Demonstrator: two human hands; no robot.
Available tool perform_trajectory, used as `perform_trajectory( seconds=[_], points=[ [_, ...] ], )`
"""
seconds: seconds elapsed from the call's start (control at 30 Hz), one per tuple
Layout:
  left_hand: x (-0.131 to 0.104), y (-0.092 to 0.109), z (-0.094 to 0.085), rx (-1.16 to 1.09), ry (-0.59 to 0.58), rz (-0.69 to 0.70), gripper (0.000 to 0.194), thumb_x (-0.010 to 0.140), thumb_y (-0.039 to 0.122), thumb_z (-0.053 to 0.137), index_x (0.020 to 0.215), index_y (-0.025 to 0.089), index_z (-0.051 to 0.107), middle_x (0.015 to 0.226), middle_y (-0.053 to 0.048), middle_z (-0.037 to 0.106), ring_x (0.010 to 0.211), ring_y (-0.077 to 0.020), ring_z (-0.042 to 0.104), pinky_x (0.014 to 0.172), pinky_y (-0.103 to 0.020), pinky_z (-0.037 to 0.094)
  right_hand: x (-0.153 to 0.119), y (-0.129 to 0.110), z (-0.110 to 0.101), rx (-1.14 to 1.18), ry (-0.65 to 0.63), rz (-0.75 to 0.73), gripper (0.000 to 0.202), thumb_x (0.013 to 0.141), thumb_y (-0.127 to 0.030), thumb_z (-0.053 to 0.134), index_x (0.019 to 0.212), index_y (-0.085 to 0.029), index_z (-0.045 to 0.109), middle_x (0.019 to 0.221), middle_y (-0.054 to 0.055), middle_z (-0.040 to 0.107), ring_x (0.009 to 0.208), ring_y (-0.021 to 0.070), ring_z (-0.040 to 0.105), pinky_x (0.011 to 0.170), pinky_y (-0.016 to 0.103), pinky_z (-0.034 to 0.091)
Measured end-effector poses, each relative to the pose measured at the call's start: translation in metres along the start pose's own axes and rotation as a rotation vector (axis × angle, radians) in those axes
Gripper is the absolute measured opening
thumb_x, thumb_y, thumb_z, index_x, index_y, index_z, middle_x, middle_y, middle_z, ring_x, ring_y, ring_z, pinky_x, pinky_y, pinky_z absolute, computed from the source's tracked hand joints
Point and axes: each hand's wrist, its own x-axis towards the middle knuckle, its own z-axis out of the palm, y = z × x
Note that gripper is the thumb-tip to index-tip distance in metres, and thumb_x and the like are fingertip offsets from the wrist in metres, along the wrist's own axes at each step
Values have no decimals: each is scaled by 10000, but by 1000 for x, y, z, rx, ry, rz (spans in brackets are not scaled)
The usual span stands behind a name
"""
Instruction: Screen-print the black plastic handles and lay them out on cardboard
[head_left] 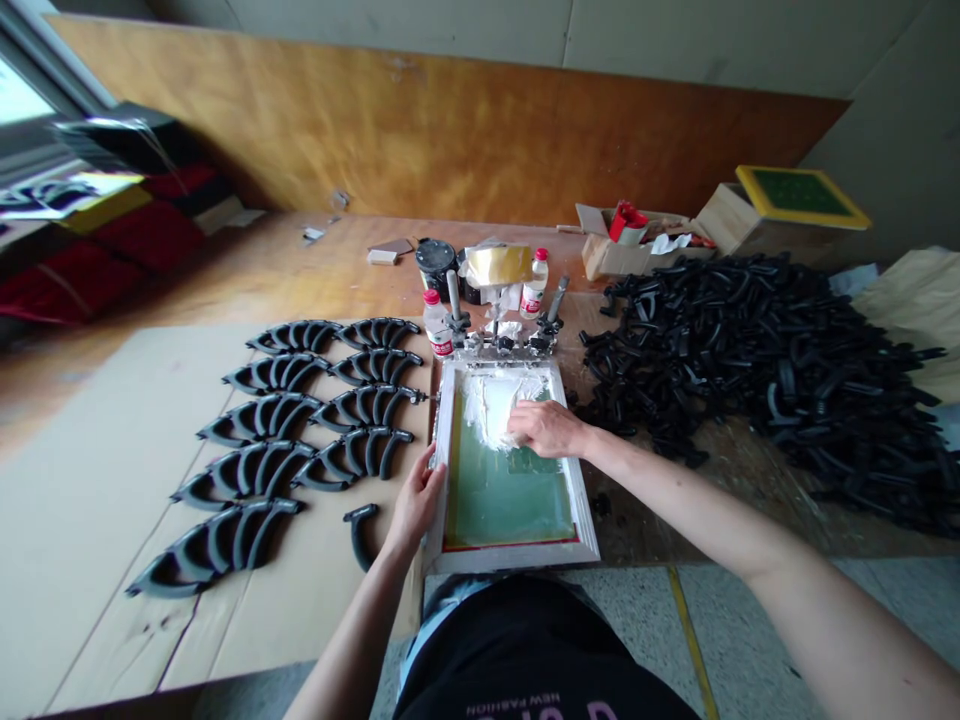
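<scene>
A screen frame with a pale metal border and green mesh lies in front of me, its far end at a metal clamp. White paste covers the upper part of the mesh. My right hand is closed over the mesh at the right edge of the paste; what its fingers hold is hidden. My left hand rests against the left border of the frame, its fingers partly hidden at the edge. Left of it, one curved black part lies on the cardboard.
Rows of curved black parts lie on the cardboard at left. A large heap of black parts fills the right side. Two red-capped bottles, a black tub and an open box stand behind.
</scene>
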Motion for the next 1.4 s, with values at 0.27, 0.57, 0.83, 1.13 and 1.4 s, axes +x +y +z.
perform_trajectory(
  seconds=[0.27, 0.57, 0.83, 1.13, 1.4],
  points=[
    [-4, 7, -2, -56, -11, -11, 821, 745, 596, 662, 1422, 173, 469, 802, -25, 655, 618, -143, 580, 549, -233, 447, -6, -6, 24, -40, 131, 65, 164, 881, -110, 529, 914, -182, 673, 925, 71, 651, 946, 212, 546, 758, 296, 440],
    [-22, 58, -19, -63, -33, 13, 763, 741, 631, 653, 1374, 219, 536, 855, -33, 694, 652, -160, 611, 583, -246, 477, 48, 51, -37, -27, 275, 516, 619, 827, -320, 727, 1399, -292, 494, 1102, 61, 665, 926, 224, 628, 776, 313, 472],
    [3, 147, -9, -403, 16, 353, 511, 817, 611, 559, 1099, 193, 642, 1006, -53, 669, 829, -168, 635, 668, -255, 521, -34, 93, -22, 136, 547, 1022, 212, 928, -259, 506, 1052, -178, 658, 822, 52, 688, 801, 204, 627, 761, 303, 467],
    [-15, 93, 50, -435, -120, -86, 579, 807, 615, 597, 1194, 186, 559, 1067, -114, 697, 817, -189, 678, 577, -264, 532, -17, -13, 56, 43, 255, 586, 171, 845, -282, 699, 1006, -225, 697, 967, 72, 634, 1003, 239, 545, 901, 385, 446],
    [-39, -9, 2, -249, 21, -292, 532, 779, 664, 554, 861, 143, 622, 720, -74, 705, 590, -164, 632, 515, -258, 472, -43, -62, 60, 111, 249, 219, 190, 940, -177, 536, 1028, -228, 697, 932, 28, 674, 911, 179, 568, 830, 293, 471]
  ],
)
